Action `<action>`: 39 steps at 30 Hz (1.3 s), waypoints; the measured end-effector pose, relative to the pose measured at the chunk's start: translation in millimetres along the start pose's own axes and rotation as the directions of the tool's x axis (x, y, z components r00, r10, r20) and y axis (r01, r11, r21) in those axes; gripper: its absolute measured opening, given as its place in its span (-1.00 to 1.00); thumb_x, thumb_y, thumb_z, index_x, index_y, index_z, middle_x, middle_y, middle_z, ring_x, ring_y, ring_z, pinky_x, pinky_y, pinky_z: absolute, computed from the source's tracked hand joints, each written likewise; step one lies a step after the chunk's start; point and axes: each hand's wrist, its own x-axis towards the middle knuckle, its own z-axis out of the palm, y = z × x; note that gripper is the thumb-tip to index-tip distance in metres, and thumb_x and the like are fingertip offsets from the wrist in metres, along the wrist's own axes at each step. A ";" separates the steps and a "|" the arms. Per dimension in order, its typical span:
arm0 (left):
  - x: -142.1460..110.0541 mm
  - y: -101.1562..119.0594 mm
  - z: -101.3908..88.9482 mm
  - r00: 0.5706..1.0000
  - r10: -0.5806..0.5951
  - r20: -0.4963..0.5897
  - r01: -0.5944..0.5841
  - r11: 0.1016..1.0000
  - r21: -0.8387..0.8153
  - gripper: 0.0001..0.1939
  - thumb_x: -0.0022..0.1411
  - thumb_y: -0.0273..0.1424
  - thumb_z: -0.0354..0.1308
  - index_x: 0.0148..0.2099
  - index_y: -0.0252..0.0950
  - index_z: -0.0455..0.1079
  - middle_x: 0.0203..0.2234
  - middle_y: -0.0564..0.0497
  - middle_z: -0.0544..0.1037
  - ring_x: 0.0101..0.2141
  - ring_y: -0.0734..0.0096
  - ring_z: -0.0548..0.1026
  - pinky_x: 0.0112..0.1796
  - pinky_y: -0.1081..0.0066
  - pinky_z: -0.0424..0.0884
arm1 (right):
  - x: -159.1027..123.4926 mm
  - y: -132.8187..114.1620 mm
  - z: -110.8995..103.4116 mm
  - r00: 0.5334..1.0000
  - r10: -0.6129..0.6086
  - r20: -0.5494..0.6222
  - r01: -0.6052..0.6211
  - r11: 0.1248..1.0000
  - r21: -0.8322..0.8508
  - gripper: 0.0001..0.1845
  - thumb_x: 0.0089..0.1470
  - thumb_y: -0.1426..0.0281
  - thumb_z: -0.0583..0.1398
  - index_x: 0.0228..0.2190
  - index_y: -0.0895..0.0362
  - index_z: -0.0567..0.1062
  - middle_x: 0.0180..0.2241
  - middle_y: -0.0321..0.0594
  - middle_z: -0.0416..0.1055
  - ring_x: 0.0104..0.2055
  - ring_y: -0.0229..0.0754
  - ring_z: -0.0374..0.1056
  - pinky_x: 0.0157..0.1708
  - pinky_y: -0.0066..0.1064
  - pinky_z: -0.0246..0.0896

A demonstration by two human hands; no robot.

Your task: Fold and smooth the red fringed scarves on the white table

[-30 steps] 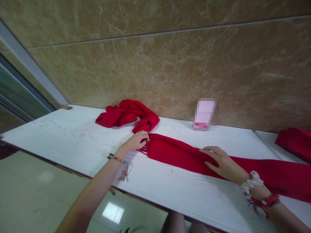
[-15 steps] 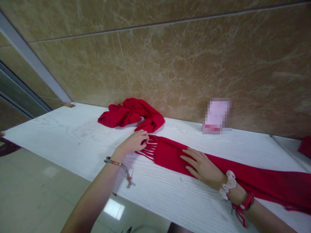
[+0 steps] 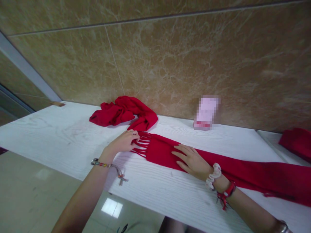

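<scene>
A long red scarf [image 3: 243, 171] lies stretched across the white table [image 3: 60, 136], its fringed end [image 3: 142, 144] pointing left. My left hand [image 3: 123, 142] rests at that fringe with fingers curled, pinching the tassels. My right hand [image 3: 190, 158] lies flat on the scarf a little right of the fringe, fingers spread and pressing the cloth down. I wear a beaded bracelet on the left wrist, and a white scrunchie and a red cord on the right.
A crumpled red scarf [image 3: 123, 113] lies at the back against the marble wall. A blurred pink object [image 3: 206, 113] stands by the wall. More red cloth [image 3: 296, 142] shows at the right edge. The table's front edge drops to a tiled floor [image 3: 36, 194].
My right hand has slid left along the scarf toward the fringe. The left hand has stayed at the tassels. The camera view has shifted slightly.
</scene>
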 end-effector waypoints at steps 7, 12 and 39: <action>-3.0 33.6 0.1 0.982 0.190 -0.013 -0.189 0.967 -0.169 -0.82 -0.02 -0.57 0.03 -0.31 -0.30 0.31 -0.29 -0.01 0.38 -0.22 0.36 0.33 -0.14 0.41 0.24 | 0.8 -1.6 -2.0 1.000 0.019 0.015 -0.020 1.000 0.019 -0.63 0.09 0.36 0.03 -0.05 0.10 0.36 0.05 -0.07 0.22 0.11 -0.04 0.07 0.02 -0.09 0.06; -24.9 13.3 2.9 0.988 0.151 0.045 -0.147 0.985 -0.085 -0.81 -0.07 -0.59 0.01 -0.34 -0.30 0.30 -0.30 -0.02 0.38 -0.22 0.33 0.32 -0.13 0.36 0.22 | 1.4 -1.9 -3.3 1.000 0.012 0.018 -0.012 1.000 0.017 -0.63 0.09 0.36 0.03 -0.05 0.11 0.36 0.04 -0.07 0.23 0.09 -0.04 0.09 0.01 -0.09 0.07; -44.5 4.3 -5.9 0.986 0.035 -0.163 -0.051 0.994 -0.093 -0.82 0.08 -0.56 -0.11 -0.29 -0.32 0.27 -0.33 -0.03 0.37 -0.23 0.36 0.31 -0.14 0.38 0.25 | 4.0 -3.7 -1.1 0.987 0.057 -0.149 -0.054 0.998 0.018 -0.63 0.04 0.45 0.04 -0.07 0.14 0.36 0.01 -0.01 0.22 0.07 -0.02 0.10 -0.03 -0.08 0.15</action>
